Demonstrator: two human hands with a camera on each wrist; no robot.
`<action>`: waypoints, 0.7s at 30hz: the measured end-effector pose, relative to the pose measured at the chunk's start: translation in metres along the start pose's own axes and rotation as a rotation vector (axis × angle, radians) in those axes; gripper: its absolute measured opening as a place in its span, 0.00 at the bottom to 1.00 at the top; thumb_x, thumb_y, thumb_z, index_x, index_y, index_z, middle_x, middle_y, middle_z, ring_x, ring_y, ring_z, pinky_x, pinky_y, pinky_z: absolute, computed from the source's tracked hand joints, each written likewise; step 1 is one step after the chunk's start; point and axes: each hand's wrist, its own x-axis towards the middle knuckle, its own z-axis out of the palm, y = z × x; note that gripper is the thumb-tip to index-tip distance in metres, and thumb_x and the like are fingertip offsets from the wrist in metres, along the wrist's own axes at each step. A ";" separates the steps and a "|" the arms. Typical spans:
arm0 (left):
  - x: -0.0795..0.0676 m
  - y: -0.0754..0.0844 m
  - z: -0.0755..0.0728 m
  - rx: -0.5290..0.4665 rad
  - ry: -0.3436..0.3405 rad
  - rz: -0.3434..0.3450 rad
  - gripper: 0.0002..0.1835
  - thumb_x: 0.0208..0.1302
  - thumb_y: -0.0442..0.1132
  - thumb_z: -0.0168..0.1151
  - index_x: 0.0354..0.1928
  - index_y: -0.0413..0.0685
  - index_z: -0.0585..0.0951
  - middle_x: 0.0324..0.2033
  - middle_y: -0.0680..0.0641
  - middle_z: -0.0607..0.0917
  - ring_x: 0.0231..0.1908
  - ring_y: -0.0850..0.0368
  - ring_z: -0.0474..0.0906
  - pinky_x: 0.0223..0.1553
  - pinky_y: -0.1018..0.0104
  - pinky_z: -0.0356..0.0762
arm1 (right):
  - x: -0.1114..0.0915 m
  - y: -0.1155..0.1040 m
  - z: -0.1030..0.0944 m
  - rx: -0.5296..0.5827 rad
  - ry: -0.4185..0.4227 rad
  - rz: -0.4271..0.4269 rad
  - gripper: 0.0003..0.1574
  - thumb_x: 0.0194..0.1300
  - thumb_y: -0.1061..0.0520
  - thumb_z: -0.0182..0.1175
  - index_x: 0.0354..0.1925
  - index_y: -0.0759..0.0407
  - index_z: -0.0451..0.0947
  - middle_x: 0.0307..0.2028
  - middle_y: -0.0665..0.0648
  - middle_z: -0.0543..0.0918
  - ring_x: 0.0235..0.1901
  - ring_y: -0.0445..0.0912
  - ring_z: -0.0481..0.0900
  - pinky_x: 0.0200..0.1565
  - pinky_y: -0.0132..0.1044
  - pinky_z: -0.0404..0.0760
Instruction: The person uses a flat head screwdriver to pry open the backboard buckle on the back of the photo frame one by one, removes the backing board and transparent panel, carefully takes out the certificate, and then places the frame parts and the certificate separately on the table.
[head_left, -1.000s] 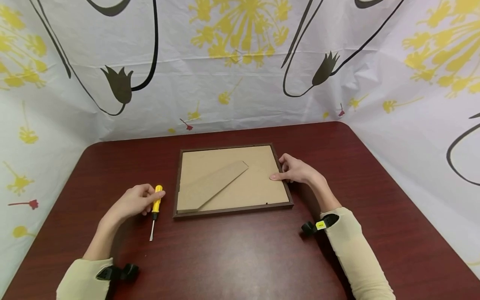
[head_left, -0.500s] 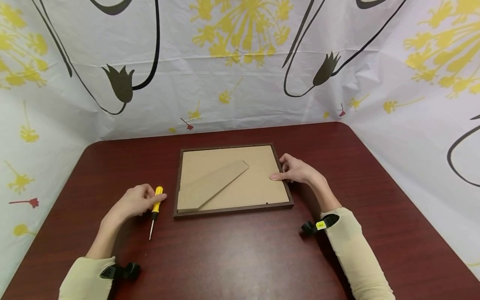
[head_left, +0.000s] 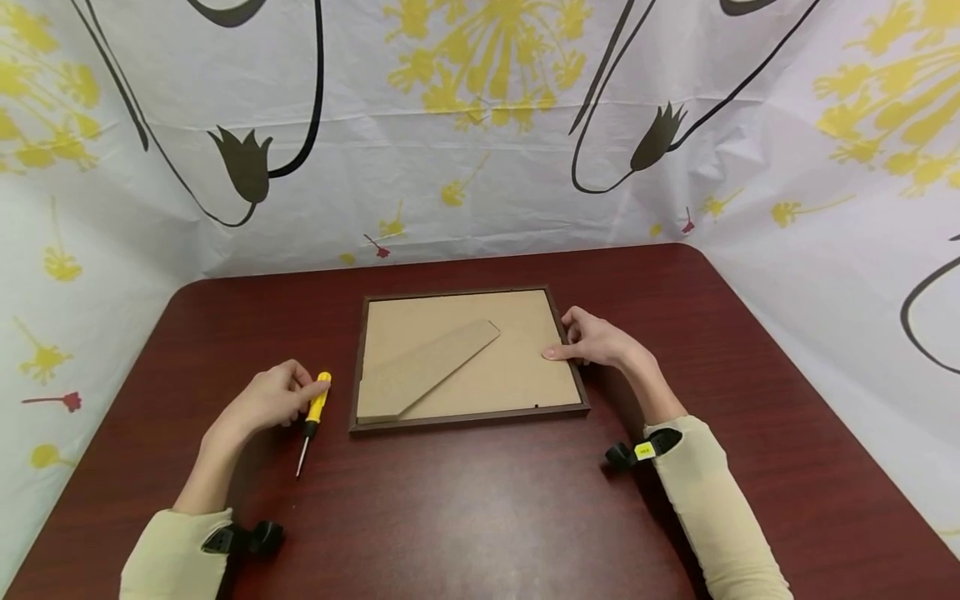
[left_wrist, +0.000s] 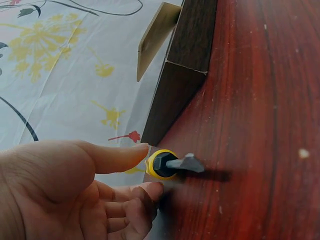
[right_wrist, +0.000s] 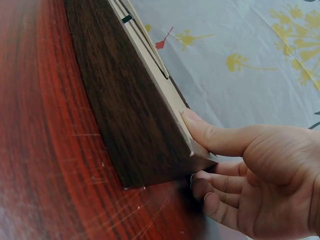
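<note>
A picture frame point(head_left: 468, 423) with dark brown edges lies face down on the table, its tan backing board point(head_left: 525, 367) showing. A flat stand leg point(head_left: 431, 371) lies slantwise across that backing. My right hand point(head_left: 596, 340) grips the frame's right side, thumb on the backing and fingers at the outer edge. Left of the frame, my left hand point(head_left: 270, 398) pinches a flat-blade screwdriver point(head_left: 318, 402) by its yellow handle between thumb and fingers. The blade point(left_wrist: 187, 163) points toward the wearer, close over the table, as the left wrist view shows end-on.
The dark red wooden table point(head_left: 465, 517) has rounded far corners. A white curtain point(head_left: 480, 217) with yellow and grey flower prints hangs behind it and along both sides. Black wrist cameras are strapped over both sleeves point(head_left: 176, 554).
The screwdriver has tilted slightly, its handle leaning farther right and its tip a little left. My right hand stays on the frame; the whole view has shifted slightly.
</note>
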 end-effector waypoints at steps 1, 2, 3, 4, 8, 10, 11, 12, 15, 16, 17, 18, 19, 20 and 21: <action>0.001 0.000 0.000 0.008 0.009 0.008 0.21 0.74 0.49 0.60 0.43 0.33 0.72 0.25 0.46 0.80 0.22 0.54 0.75 0.25 0.60 0.76 | 0.000 0.000 0.000 0.004 0.002 -0.002 0.42 0.62 0.48 0.74 0.58 0.67 0.60 0.38 0.59 0.68 0.29 0.49 0.71 0.34 0.40 0.75; 0.001 0.001 0.000 0.018 0.020 0.009 0.21 0.74 0.49 0.59 0.44 0.33 0.72 0.26 0.45 0.79 0.23 0.54 0.74 0.26 0.60 0.75 | 0.000 0.001 0.000 0.007 0.003 -0.003 0.42 0.61 0.48 0.74 0.58 0.67 0.60 0.37 0.59 0.68 0.29 0.49 0.71 0.34 0.40 0.75; 0.002 0.002 0.000 0.034 0.034 0.017 0.21 0.74 0.48 0.59 0.45 0.32 0.72 0.27 0.45 0.79 0.24 0.54 0.74 0.27 0.61 0.75 | 0.000 0.001 0.000 0.007 0.004 -0.005 0.42 0.61 0.48 0.74 0.57 0.66 0.60 0.37 0.59 0.69 0.29 0.49 0.71 0.34 0.40 0.75; 0.003 0.003 0.000 0.049 0.048 0.023 0.21 0.74 0.48 0.59 0.45 0.32 0.72 0.28 0.44 0.79 0.25 0.54 0.74 0.28 0.61 0.74 | 0.000 0.002 0.000 0.007 0.003 -0.011 0.42 0.61 0.48 0.74 0.57 0.67 0.60 0.37 0.59 0.69 0.29 0.49 0.71 0.34 0.40 0.75; 0.008 0.007 0.001 0.089 0.121 0.056 0.20 0.74 0.46 0.59 0.48 0.31 0.73 0.32 0.42 0.78 0.30 0.51 0.73 0.32 0.60 0.71 | 0.000 0.002 0.000 0.005 0.005 -0.012 0.41 0.61 0.48 0.74 0.57 0.66 0.60 0.38 0.59 0.69 0.29 0.49 0.72 0.34 0.40 0.74; 0.009 0.009 0.001 0.084 0.151 0.076 0.19 0.74 0.44 0.59 0.49 0.30 0.74 0.34 0.41 0.79 0.32 0.50 0.73 0.33 0.59 0.71 | -0.001 0.001 -0.001 0.005 0.002 -0.016 0.42 0.61 0.48 0.74 0.58 0.67 0.60 0.38 0.60 0.69 0.29 0.49 0.72 0.34 0.41 0.74; 0.010 0.010 0.002 0.080 0.165 0.087 0.19 0.74 0.44 0.59 0.50 0.30 0.74 0.35 0.40 0.79 0.33 0.49 0.74 0.34 0.59 0.71 | -0.001 0.001 -0.001 0.002 0.004 -0.014 0.42 0.61 0.48 0.74 0.58 0.66 0.60 0.38 0.60 0.69 0.29 0.49 0.72 0.34 0.41 0.75; 0.010 0.011 0.002 0.077 0.177 0.098 0.19 0.74 0.43 0.59 0.51 0.29 0.74 0.35 0.40 0.80 0.34 0.48 0.74 0.35 0.58 0.71 | -0.001 0.001 -0.001 -0.001 0.003 -0.016 0.42 0.61 0.48 0.74 0.58 0.66 0.60 0.39 0.60 0.70 0.29 0.49 0.72 0.34 0.41 0.75; 0.012 0.014 0.002 0.071 0.199 0.129 0.20 0.75 0.42 0.58 0.55 0.28 0.74 0.38 0.39 0.80 0.38 0.45 0.76 0.38 0.55 0.73 | 0.000 0.002 -0.002 -0.019 0.003 -0.026 0.43 0.61 0.47 0.73 0.59 0.67 0.60 0.40 0.61 0.71 0.30 0.50 0.74 0.35 0.41 0.76; 0.012 0.015 0.003 0.067 0.200 0.139 0.21 0.75 0.42 0.58 0.57 0.28 0.74 0.38 0.39 0.81 0.40 0.44 0.77 0.39 0.54 0.74 | 0.000 0.002 -0.002 -0.024 0.003 -0.028 0.44 0.61 0.46 0.73 0.60 0.67 0.60 0.41 0.61 0.71 0.30 0.50 0.75 0.35 0.41 0.76; 0.014 0.015 0.003 0.065 0.198 0.150 0.22 0.75 0.42 0.58 0.58 0.28 0.74 0.39 0.39 0.81 0.41 0.43 0.78 0.41 0.52 0.75 | 0.000 0.002 -0.002 -0.030 0.004 -0.029 0.44 0.61 0.46 0.73 0.60 0.67 0.60 0.41 0.62 0.72 0.30 0.50 0.75 0.35 0.42 0.77; 0.015 0.016 0.004 0.062 0.196 0.159 0.23 0.76 0.42 0.57 0.60 0.28 0.73 0.40 0.38 0.81 0.43 0.42 0.79 0.42 0.51 0.75 | 0.000 0.002 -0.002 -0.033 0.004 -0.028 0.44 0.61 0.45 0.73 0.60 0.67 0.60 0.41 0.62 0.72 0.30 0.50 0.76 0.35 0.42 0.77; 0.017 0.017 0.004 0.054 0.192 0.167 0.24 0.76 0.43 0.57 0.61 0.28 0.73 0.40 0.38 0.81 0.44 0.41 0.79 0.43 0.49 0.76 | 0.000 0.002 -0.002 -0.037 0.005 -0.028 0.45 0.61 0.45 0.73 0.60 0.67 0.61 0.42 0.62 0.73 0.30 0.50 0.76 0.35 0.42 0.77; 0.018 0.018 0.005 0.045 0.186 0.173 0.25 0.76 0.43 0.57 0.63 0.28 0.72 0.41 0.38 0.81 0.46 0.40 0.79 0.45 0.47 0.76 | -0.001 0.002 -0.002 -0.038 0.004 -0.028 0.45 0.61 0.45 0.73 0.60 0.67 0.61 0.42 0.62 0.73 0.30 0.50 0.77 0.35 0.42 0.77; 0.020 0.019 0.005 0.036 0.181 0.178 0.26 0.76 0.44 0.57 0.64 0.28 0.71 0.42 0.37 0.82 0.47 0.39 0.79 0.46 0.46 0.76 | -0.001 0.002 -0.002 -0.037 0.004 -0.027 0.45 0.61 0.45 0.74 0.60 0.67 0.61 0.42 0.62 0.73 0.30 0.50 0.77 0.35 0.42 0.77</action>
